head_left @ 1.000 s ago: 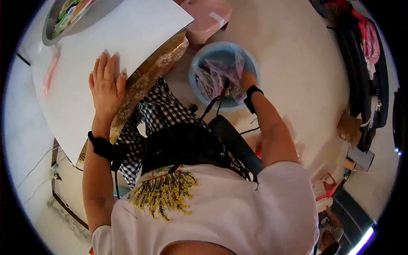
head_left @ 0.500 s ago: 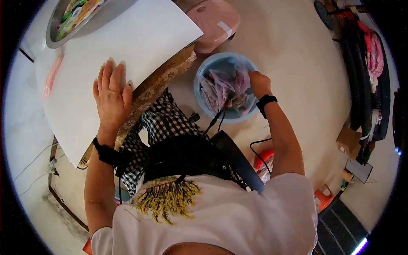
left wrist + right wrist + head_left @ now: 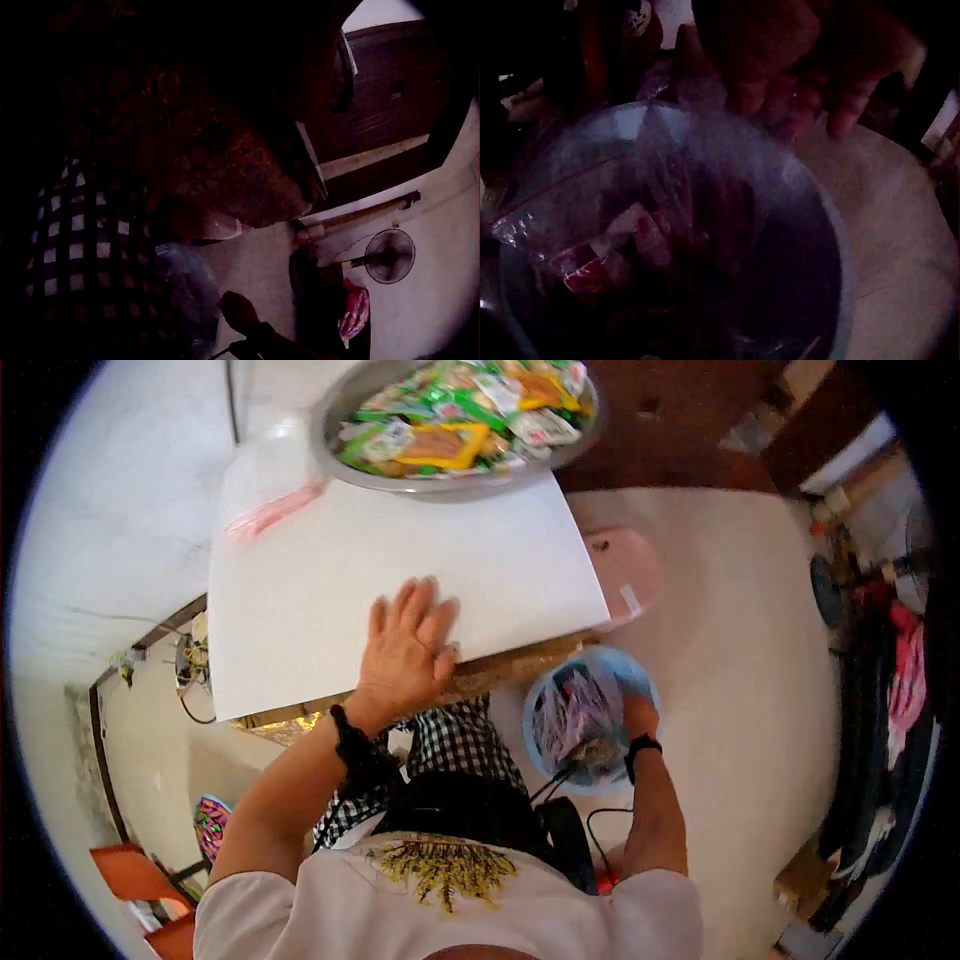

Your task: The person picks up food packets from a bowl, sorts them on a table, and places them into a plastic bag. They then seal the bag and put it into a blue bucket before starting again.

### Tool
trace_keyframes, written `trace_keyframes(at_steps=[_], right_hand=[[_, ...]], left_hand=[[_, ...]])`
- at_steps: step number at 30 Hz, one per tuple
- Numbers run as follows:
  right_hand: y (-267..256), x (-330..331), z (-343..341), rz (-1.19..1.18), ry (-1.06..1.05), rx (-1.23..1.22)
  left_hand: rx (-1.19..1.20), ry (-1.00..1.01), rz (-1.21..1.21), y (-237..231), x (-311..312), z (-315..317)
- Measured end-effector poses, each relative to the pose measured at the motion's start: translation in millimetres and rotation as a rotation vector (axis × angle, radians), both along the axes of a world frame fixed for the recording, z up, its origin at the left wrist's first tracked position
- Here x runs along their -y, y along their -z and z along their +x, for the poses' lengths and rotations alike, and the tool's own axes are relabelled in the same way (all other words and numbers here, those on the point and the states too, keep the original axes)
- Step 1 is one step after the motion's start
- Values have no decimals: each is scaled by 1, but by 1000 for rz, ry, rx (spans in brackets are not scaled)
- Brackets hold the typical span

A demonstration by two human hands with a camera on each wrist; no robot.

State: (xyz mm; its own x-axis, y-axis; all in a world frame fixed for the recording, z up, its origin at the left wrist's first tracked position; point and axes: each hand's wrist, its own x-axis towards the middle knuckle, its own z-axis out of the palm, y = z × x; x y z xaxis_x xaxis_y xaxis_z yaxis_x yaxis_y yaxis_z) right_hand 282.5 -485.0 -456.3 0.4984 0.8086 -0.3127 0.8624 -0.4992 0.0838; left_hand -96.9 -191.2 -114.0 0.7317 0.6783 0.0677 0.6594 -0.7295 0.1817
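My left hand (image 3: 405,660) lies palm down near the front edge of the white tabletop (image 3: 480,560), fingers spread and holding nothing. At the right, my right hand (image 3: 640,717) is at the rim of a light blue bucket (image 3: 533,735). Inside the bucket sits a thin clear plastic bag (image 3: 575,710), with crumpled wrappers in and around it. The dim right wrist view shows the right hand's curled fingers (image 3: 844,112) over the far rim, gripping the bag film (image 3: 667,150) drawn up toward them.
A steel basin (image 3: 450,482) heaped with packaged snacks (image 3: 440,445) stands at the table's back. Pinkish plastic film (image 3: 275,512) lies at the back left. A pink lidded container (image 3: 625,575) is beside the table. Black cables (image 3: 590,830) hang near my lap.
The head view has swung left and up, bringing more of the basin into sight. My right hand rose from inside the bucket to its rim; the left stays on the table.
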Motion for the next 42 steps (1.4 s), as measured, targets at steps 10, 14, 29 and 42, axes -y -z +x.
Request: trace_keyframes(at_steps=[10,14,29,42], right_hand=[[-71,-44,-32,157,-48,-277],[-175,-96,-45,178,-79,-466],[-429,-144,-174,623,-443,-409],[-447,-137,-188,623,-424,-371]], left_hand=[[98,29,33,1,2,-6],[148,39,-29,3,-1,-8],[202,-335,257,-50,-252,-174],[224,-418,159,-62,-299,-182]])
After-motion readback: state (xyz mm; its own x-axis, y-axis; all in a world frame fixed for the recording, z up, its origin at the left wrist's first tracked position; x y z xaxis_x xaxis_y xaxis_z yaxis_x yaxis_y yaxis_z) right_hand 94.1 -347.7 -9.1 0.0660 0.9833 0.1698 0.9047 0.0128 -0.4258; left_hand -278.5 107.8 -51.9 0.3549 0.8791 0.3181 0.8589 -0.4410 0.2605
